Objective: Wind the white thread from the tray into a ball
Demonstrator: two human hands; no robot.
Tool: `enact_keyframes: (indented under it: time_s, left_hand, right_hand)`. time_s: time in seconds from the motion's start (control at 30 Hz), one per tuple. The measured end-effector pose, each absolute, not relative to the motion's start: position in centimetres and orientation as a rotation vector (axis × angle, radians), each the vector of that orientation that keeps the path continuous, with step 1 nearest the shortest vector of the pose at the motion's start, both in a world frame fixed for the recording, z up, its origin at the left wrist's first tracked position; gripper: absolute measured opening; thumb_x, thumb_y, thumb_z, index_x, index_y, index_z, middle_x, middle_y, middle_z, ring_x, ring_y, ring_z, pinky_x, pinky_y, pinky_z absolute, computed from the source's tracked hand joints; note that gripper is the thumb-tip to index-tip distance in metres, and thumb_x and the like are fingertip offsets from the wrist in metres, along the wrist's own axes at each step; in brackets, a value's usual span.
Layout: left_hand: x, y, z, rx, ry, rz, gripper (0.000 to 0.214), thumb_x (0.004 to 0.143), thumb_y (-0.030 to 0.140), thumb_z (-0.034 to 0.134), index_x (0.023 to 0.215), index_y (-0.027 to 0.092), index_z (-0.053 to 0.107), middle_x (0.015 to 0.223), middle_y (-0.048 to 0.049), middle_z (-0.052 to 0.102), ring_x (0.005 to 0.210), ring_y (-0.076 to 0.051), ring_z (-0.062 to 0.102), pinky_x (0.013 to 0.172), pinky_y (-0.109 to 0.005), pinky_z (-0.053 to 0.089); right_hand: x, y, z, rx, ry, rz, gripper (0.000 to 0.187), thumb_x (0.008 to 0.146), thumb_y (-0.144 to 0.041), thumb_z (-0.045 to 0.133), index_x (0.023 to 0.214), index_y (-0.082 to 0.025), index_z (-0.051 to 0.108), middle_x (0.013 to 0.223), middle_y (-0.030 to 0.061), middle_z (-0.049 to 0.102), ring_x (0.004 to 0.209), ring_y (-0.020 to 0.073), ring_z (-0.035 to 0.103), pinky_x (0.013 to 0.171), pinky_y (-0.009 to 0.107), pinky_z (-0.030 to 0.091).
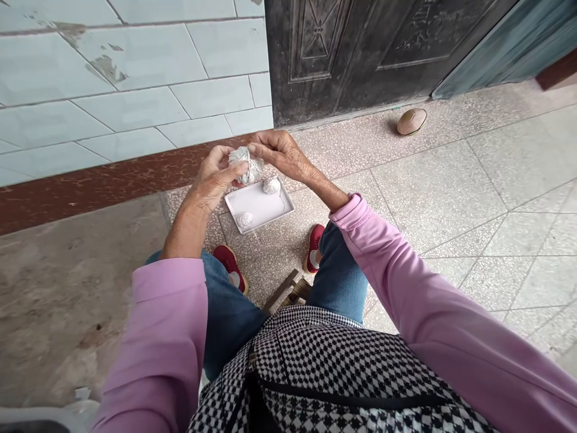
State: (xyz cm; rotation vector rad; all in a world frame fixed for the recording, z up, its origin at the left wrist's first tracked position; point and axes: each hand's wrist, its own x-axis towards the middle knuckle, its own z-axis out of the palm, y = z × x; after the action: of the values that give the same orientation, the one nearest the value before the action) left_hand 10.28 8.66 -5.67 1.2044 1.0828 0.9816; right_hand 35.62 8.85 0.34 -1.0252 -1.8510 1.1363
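Note:
A bundle of white yarn (246,166) is up in front of me, above the floor. Its strands bulge out on both sides of a tied-looking middle. My left hand (215,175) grips it from the left, thumb pressed across its front. At the bundle's upper right, my right hand (282,153) is closed with thumb and forefinger pinching at the yarn; the exact strand is too small to make out. Below both hands lies a shallow white box lid or tray (261,209). Inside it are a small white yarn ball (244,219) at the near left and another white ball (271,185) at the far right.
My red shoes (230,266) flank the tray on the speckled tile floor (428,174). Part of a wooden stool (288,290) shows between my legs. A tiled wall (135,72) and a dark door (356,54) stand ahead. A worn ball (412,121) lies near the door.

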Motion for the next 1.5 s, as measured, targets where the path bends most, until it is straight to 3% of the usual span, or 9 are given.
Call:
enact_keyframes:
  time_s: [0.2,0.3,0.53,0.67,0.77,1.0,1.1,1.4,1.5]
  left_hand:
    - [11.3,7.5,-3.6,1.173,1.086,0.941,0.108,0.051,0.084,0.130,0.117,0.025,0.068,0.117,-0.0094,0.083,0.094,-0.026,0.076,0.070,-0.034,0.059]
    - [11.6,6.9,-2.8,1.221,1.028,0.892,0.101,0.057,0.080,0.129,0.118,0.024,0.071,0.114,-0.0102,0.083,0.096,-0.027,0.074,0.078,-0.039,0.061]
    - [11.9,6.3,-2.0,1.194,0.861,0.893,0.103,0.058,0.072,0.131,0.130,0.026,0.073,0.120,-0.0085,0.080,0.107,-0.030,0.074,0.090,-0.045,0.067]
    - [11.7,7.0,-2.8,1.116,0.783,1.038,0.097,0.062,0.059,0.129,0.137,0.023,0.078,0.133,-0.0136,0.082,0.128,-0.038,0.077,0.104,-0.053,0.071]
    - [11.4,7.6,-3.4,1.086,0.778,1.172,0.086,0.066,0.059,0.124,0.129,0.024,0.076,0.129,-0.0140,0.082,0.130,-0.040,0.077,0.105,-0.054,0.073]
    - [10.6,8.5,-3.9,1.149,1.065,1.300,0.105,0.056,0.065,0.130,0.130,0.032,0.063,0.132,-0.0068,0.081,0.137,-0.040,0.077,0.112,-0.061,0.074]
    - [10.2,8.6,-4.0,1.238,1.185,1.317,0.100,0.063,0.062,0.126,0.132,0.031,0.062,0.132,-0.0056,0.082,0.133,-0.034,0.076,0.120,-0.057,0.069]
    - [11.4,7.6,-3.1,1.403,1.189,1.065,0.086,0.054,0.036,0.118,0.133,0.023,0.085,0.129,-0.0104,0.089,0.121,-0.039,0.079,0.130,-0.071,0.065]
    - [11.8,7.0,-2.6,1.417,1.178,0.922,0.085,0.054,0.030,0.114,0.134,0.021,0.089,0.119,-0.0096,0.085,0.110,-0.038,0.080,0.125,-0.071,0.066]
  right_hand:
    - [35.5,8.9,0.3,-0.998,-1.813,1.167,0.052,0.138,-0.039,0.076,0.091,-0.025,0.058,0.085,-0.0006,0.053,0.085,0.0198,0.049,0.081,0.032,0.050]
    - [35.8,9.1,0.2,-0.977,-1.809,1.168,0.049,0.135,-0.024,0.074,0.089,-0.024,0.058,0.083,-0.0018,0.050,0.084,0.0189,0.046,0.083,0.033,0.048]
    - [35.9,11.5,-2.2,-1.014,-1.708,1.299,0.049,0.137,-0.038,0.081,0.096,-0.024,0.059,0.081,-0.0048,0.046,0.080,0.0183,0.041,0.076,0.030,0.045]
    - [34.7,12.6,-4.1,-0.971,-1.745,1.336,0.046,0.138,-0.015,0.067,0.094,-0.021,0.057,0.085,-0.0054,0.048,0.083,0.0156,0.040,0.078,0.027,0.042]
    - [34.2,12.3,-4.5,-0.952,-1.846,1.292,0.048,0.135,-0.007,0.066,0.090,-0.020,0.056,0.087,-0.0045,0.051,0.088,0.0152,0.045,0.081,0.028,0.040]
    - [34.2,9.6,-2.4,-1.015,-2.215,1.168,0.035,0.131,-0.006,0.066,0.098,-0.016,0.074,0.084,-0.0023,0.059,0.089,0.0196,0.055,0.089,0.034,0.042]
    - [34.2,9.0,-1.8,-0.975,-2.237,1.170,0.034,0.132,-0.006,0.065,0.100,-0.015,0.075,0.087,-0.0014,0.062,0.088,0.0195,0.055,0.088,0.034,0.042]
    - [35.9,9.6,-1.0,-0.930,-1.912,1.207,0.043,0.139,-0.025,0.068,0.096,-0.022,0.061,0.091,-0.0004,0.060,0.088,0.0186,0.052,0.087,0.032,0.049]
    - [36.4,9.7,-0.9,-0.950,-1.847,1.195,0.044,0.137,-0.032,0.070,0.095,-0.024,0.060,0.090,0.0010,0.059,0.087,0.0193,0.053,0.083,0.033,0.050]
